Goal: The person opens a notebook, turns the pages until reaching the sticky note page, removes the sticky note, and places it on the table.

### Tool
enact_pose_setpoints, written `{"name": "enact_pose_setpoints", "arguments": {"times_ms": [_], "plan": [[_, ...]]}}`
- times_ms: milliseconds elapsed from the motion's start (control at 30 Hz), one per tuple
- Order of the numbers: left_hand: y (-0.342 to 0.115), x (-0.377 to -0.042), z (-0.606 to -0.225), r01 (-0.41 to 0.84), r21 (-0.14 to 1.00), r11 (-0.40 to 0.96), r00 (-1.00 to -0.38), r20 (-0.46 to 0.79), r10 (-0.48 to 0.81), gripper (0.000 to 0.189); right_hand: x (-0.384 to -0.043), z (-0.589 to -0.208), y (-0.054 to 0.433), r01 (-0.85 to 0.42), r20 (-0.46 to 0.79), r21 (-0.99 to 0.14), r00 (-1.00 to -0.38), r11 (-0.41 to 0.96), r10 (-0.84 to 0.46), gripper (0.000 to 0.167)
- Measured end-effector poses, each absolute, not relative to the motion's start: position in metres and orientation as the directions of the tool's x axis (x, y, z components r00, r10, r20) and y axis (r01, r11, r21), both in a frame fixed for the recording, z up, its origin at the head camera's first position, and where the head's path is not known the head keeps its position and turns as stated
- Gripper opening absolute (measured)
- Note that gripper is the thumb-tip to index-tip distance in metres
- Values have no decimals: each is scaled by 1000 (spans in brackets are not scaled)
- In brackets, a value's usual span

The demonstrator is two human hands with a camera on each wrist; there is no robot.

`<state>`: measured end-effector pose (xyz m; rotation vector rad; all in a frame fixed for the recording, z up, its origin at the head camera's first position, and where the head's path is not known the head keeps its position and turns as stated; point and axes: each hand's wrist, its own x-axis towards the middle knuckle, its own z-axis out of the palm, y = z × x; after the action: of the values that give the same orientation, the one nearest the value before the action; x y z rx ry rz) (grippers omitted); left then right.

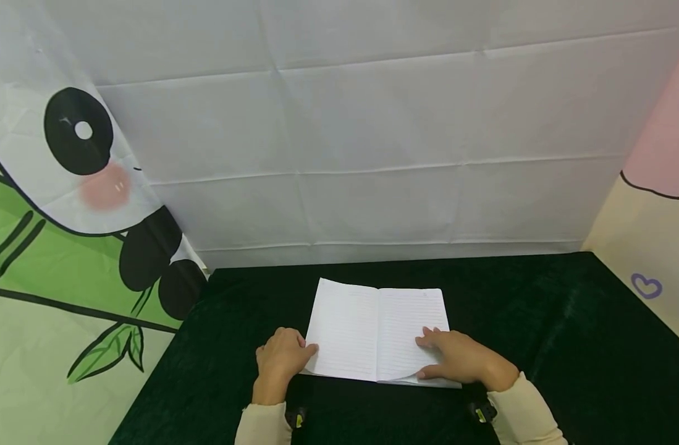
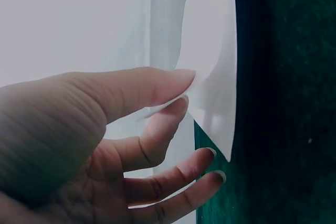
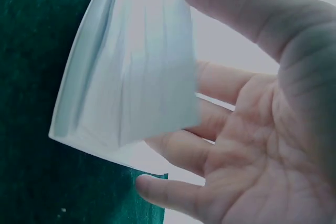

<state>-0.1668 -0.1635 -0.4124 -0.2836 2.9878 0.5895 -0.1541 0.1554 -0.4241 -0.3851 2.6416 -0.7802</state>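
An open notebook (image 1: 347, 327) with ruled white pages lies on the dark green cloth, its fold running away from me. At its lower left edge my left hand (image 1: 282, 357) pinches the paper between thumb and index finger, the other fingers loosely bent, as the left wrist view shows. My right hand (image 1: 456, 355) is over the lower right of the right page (image 1: 408, 321). In the right wrist view, several lifted page edges (image 3: 157, 77) stand between the right thumb and fingers, hiding some fingertips. The right page's lower edge curls up near that thumb.
Dark green cloth (image 1: 539, 321) covers the table around the notebook. A creased white sheet (image 1: 372, 123) hangs behind it. Printed cartoon panels stand at the left (image 1: 83, 247) and right (image 1: 650, 247). Dark wrist devices sit beside both sleeves.
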Motion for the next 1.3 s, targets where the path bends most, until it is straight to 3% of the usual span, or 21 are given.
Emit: {"name": "enact_pose_setpoints", "arguments": {"times_ms": [300, 467, 900, 1133, 1300], "plan": [[-162, -168, -414, -221, 375, 900, -970, -176, -165, 29, -159, -425, 157, -154, -205, -597, -920, 787, -335, 21], [-163, -169, -416, -238, 385, 892, -965, -201, -171, 29, -163, -425, 158, -157, -160, -597, -937, 786, -309, 10], [-158, -172, -420, -239, 390, 889, -965, -197, -173, 28, -169, -429, 166, -165, -127, -593, -948, 788, -293, 11], [-156, -175, -425, -239, 383, 892, -964, -207, -170, 28, -173, -428, 166, -156, -130, -564, -953, 811, -273, 31], [-154, -177, -425, -228, 370, 901, -967, -195, -164, 29, -173, -430, 167, -154, -131, -572, -952, 806, -275, 37]]}}
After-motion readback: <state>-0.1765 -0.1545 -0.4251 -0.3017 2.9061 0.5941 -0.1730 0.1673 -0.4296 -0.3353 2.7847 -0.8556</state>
